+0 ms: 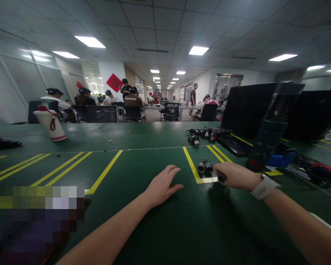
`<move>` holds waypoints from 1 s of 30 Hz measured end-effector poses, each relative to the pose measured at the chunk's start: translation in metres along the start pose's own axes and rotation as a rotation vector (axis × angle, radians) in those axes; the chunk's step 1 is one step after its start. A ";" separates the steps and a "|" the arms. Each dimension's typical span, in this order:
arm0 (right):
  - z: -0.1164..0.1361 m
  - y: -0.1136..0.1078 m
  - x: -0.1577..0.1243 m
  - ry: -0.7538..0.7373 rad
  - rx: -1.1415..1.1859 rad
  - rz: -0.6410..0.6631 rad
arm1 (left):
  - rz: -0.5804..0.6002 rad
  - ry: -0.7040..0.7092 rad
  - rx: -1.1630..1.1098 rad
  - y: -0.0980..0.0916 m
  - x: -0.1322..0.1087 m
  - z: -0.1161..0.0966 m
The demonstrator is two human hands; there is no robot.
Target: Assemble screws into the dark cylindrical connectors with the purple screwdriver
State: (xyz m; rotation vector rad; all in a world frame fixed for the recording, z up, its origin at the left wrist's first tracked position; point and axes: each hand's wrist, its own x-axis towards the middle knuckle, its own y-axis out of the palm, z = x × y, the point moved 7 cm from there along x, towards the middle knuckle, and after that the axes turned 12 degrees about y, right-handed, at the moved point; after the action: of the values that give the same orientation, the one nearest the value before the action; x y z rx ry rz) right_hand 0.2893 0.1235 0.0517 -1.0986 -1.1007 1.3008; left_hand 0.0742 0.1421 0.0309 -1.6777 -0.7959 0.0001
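My left hand hovers low over or rests on the green table, fingers stretched out and thumb apart, holding nothing. To its right, my right hand, with a pale watch band at the wrist, is closed around a dark round-ended piece. Only the end of that piece shows, so its exact kind cannot be made out. Just left of it, two short metal cylinders with open round ends lie side by side within a yellow tape outline.
Behind the cylinders sits a cluster of cabled metal parts. A dark bottle, black monitors and cables occupy the right. A white cup stands far left. Several people sit or stand beyond the table.
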 end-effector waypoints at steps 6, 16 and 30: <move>0.010 0.009 -0.020 -0.114 -0.008 -0.089 | 0.007 -0.018 -0.030 -0.001 -0.002 0.000; 0.038 -0.036 -0.043 -0.170 0.456 -0.263 | -0.068 -0.046 -0.217 0.002 0.000 0.012; 0.105 0.001 0.066 -0.179 0.515 -0.405 | -0.428 -0.191 -0.368 -0.018 -0.011 0.037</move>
State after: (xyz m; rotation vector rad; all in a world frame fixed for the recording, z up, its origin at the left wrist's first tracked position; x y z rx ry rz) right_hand 0.1841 0.1875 0.0655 -0.3605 -0.9749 1.2676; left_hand 0.0416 0.1697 0.0310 -1.8330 -1.3525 -0.3030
